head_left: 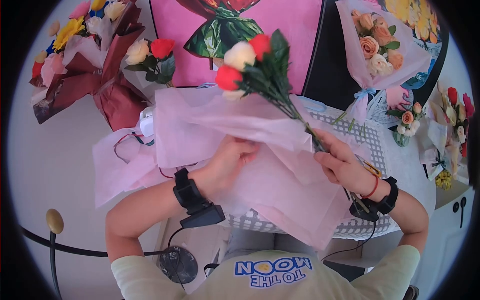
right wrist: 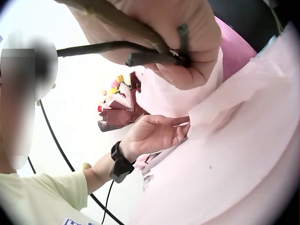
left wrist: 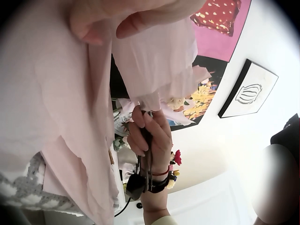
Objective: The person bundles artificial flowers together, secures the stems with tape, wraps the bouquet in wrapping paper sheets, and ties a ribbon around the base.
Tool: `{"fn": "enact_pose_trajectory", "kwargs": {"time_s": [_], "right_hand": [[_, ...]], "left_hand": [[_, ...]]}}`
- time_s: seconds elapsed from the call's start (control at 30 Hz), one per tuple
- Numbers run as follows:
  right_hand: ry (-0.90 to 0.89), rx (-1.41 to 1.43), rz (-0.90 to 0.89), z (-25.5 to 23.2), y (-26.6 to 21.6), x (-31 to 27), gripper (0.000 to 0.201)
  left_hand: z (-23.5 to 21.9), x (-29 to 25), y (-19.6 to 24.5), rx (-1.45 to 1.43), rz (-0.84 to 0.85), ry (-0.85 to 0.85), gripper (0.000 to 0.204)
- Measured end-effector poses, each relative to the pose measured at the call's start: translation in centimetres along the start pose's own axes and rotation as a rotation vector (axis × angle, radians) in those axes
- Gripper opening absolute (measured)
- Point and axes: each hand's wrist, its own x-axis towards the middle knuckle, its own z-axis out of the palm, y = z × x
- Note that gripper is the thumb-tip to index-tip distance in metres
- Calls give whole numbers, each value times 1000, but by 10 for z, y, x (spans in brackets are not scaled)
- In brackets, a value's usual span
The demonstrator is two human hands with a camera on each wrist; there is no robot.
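My right hand (head_left: 341,159) grips a bunch of artificial roses (head_left: 270,70) by its stems. Red and cream blooms with dark green leaves lean up and left, and the stem ends (right wrist: 154,51) stick out below the fist. My left hand (head_left: 225,162) pinches the edge of a sheet of pale pink wrapping paper (head_left: 280,185), its thumb and fingers around a fold in the left wrist view. The paper spreads over the table and hangs past its front edge. Part of it rises behind the left hand, under the flowers, and hides the lower leaves' background.
A dark red wrapped bouquet (head_left: 95,80) stands at the back left, beside a small rose bunch (head_left: 155,57). At the back right is a pink-wrapped peach rose bouquet (head_left: 377,55). A small glass vase (head_left: 401,137) stands on the grey and white tablecloth (head_left: 372,137). More bouquets line the right.
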Motion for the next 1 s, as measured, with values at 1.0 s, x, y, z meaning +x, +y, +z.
{"fn": "enact_pose_trajectory", "kwargs": {"time_s": [1.0], "right_hand": [[101, 63, -92, -3, 9, -10, 47]], "left_hand": [[0, 60, 36, 247, 242, 1, 31]]}}
